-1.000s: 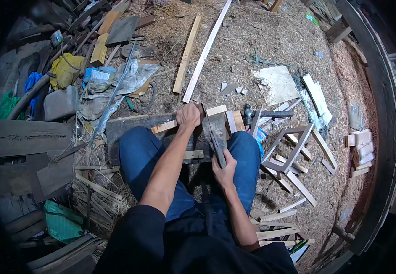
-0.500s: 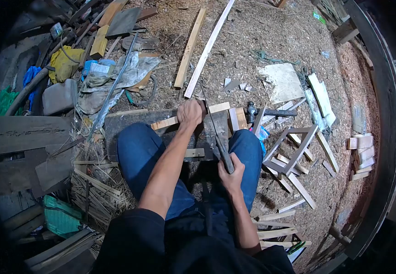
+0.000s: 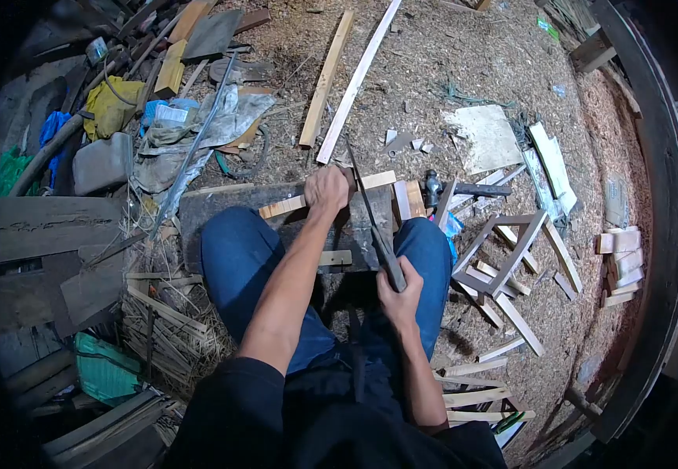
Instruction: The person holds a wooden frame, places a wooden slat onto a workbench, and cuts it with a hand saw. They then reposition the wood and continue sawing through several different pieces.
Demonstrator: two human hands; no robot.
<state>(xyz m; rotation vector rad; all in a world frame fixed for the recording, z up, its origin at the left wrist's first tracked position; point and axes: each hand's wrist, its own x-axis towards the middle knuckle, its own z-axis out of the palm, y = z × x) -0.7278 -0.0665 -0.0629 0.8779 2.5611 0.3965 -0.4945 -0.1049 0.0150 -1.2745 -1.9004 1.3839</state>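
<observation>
My left hand (image 3: 326,186) is closed around a pale wooden strip (image 3: 378,180), pressing it down on the dark work board (image 3: 222,202). The strip lies crosswise, and its ends show on both sides of the hand. In my right hand (image 3: 400,289) is the handle of a handsaw (image 3: 387,256). Its narrow blade points away from me and crosses the strip just right of my left hand. A small dark piece of wood shows beside the left fingers, partly covered by them. Nearer me, a short pale wooden piece (image 3: 334,258) lies between my knees.
A hammer (image 3: 472,190) lies right of the board. Beyond it stands a small wooden frame (image 3: 519,254) among loose strips. Two long battens (image 3: 327,82) lie ahead on the shavings-covered ground. Cloths, scrap wood and a grey jerrycan (image 3: 103,166) crowd the left side.
My right hand and the saw have shifted slightly forward and to the right, and the blade shows more of its side. My left hand stays in place on the strip.
</observation>
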